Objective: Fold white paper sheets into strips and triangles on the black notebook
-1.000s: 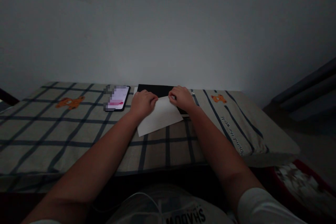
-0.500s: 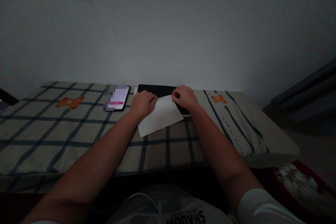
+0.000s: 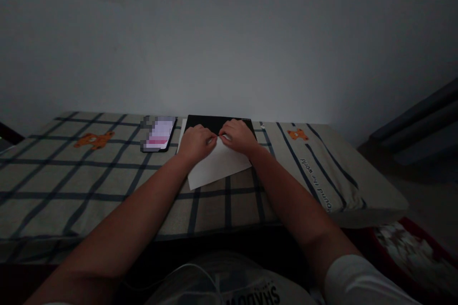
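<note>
A white sheet of paper (image 3: 216, 167) lies tilted over a black notebook or folder (image 3: 214, 122), its near edge reaching past the black cover onto the cloth. My left hand (image 3: 198, 144) pinches the paper's far edge between thumb and forefinger. Close against it, my right hand (image 3: 238, 137) pinches the same edge, the two sets of fingertips almost touching. Both hands partly cover the black cover and the upper part of the sheet. Some white paper shows along the cover's left side.
A phone (image 3: 161, 134) with a lit screen lies left of the notebook. Under everything is a checked cloth (image 3: 118, 171) with orange bear prints, against a pale wall (image 3: 229, 43). At lower right on the floor stands a red container (image 3: 411, 252) with whitish contents.
My right hand has moved left along the paper's far edge, up to my left hand. The left hand has hardly shifted, and more of the cover's right end shows.
</note>
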Demonstrator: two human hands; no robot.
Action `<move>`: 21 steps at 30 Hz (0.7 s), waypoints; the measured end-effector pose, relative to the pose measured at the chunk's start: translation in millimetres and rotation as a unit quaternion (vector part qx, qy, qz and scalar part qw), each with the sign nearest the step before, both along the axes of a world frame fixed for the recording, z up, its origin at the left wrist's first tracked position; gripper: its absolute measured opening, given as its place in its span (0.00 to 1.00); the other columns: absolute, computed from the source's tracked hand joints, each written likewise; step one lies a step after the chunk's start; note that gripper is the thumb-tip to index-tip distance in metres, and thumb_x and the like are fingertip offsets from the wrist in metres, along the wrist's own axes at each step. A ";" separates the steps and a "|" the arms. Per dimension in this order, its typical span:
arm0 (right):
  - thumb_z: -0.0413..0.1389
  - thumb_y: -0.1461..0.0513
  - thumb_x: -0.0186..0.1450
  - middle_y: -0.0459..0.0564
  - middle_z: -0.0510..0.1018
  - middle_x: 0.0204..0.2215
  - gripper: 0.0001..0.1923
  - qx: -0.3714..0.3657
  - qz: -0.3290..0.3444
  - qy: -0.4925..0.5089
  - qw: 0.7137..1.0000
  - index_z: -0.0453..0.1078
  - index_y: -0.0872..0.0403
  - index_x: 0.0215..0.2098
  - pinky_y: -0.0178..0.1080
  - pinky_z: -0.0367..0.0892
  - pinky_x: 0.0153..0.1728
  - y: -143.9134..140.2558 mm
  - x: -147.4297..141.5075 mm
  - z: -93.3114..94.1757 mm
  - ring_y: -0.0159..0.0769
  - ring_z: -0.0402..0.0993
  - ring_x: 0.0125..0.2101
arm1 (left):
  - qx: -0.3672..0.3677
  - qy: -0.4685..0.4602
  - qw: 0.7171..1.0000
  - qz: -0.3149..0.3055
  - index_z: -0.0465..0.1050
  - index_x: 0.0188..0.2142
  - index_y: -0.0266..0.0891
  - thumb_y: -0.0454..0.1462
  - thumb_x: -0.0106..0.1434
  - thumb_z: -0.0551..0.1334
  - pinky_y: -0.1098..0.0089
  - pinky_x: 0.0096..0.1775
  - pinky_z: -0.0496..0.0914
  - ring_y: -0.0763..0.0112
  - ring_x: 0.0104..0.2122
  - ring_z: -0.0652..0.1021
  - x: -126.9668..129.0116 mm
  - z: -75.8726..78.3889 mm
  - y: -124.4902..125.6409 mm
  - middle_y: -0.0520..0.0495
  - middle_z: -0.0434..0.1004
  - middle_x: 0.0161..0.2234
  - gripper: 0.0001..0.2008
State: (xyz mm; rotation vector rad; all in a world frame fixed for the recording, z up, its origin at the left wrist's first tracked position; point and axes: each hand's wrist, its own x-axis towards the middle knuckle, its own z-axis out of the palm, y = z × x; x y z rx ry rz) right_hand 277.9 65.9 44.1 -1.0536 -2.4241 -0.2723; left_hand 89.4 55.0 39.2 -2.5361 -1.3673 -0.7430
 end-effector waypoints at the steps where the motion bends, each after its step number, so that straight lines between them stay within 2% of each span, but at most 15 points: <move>1: 0.50 0.61 0.66 0.52 0.75 0.38 0.09 -0.002 0.001 -0.008 1.000 0.72 0.54 0.37 0.42 0.53 0.43 -0.6 -1.8 -0.4 0.41 0.65 0.43 | 0.003 0.006 1.000 -0.002 0.79 0.36 0.41 0.41 0.63 0.55 0.60 0.39 0.64 0.57 0.40 0.74 0.8 -0.5 -0.5 0.45 0.81 0.36 0.14; 12: 0.52 0.61 0.62 0.52 0.75 0.35 0.07 0.005 -0.025 -0.030 0.999 0.71 0.54 0.33 0.42 0.52 0.40 -0.1 -4.3 0.5 0.41 0.64 0.40 | 0.020 0.018 1.000 -0.004 0.79 0.35 0.39 0.42 0.64 0.54 0.60 0.38 0.62 0.57 0.40 0.73 3.7 1.7 -3.7 0.44 0.81 0.36 0.15; 21: 0.52 0.63 0.60 0.51 0.75 0.34 0.05 -0.014 -0.084 -0.005 0.996 0.70 0.54 0.31 0.41 0.52 0.39 5.4 15.5 2.4 0.40 0.65 0.39 | 0.025 0.007 1.000 0.001 0.79 0.35 0.42 0.41 0.64 0.55 0.61 0.38 0.62 0.59 0.41 0.73 0.0 6.1 -3.9 0.48 0.81 0.37 0.14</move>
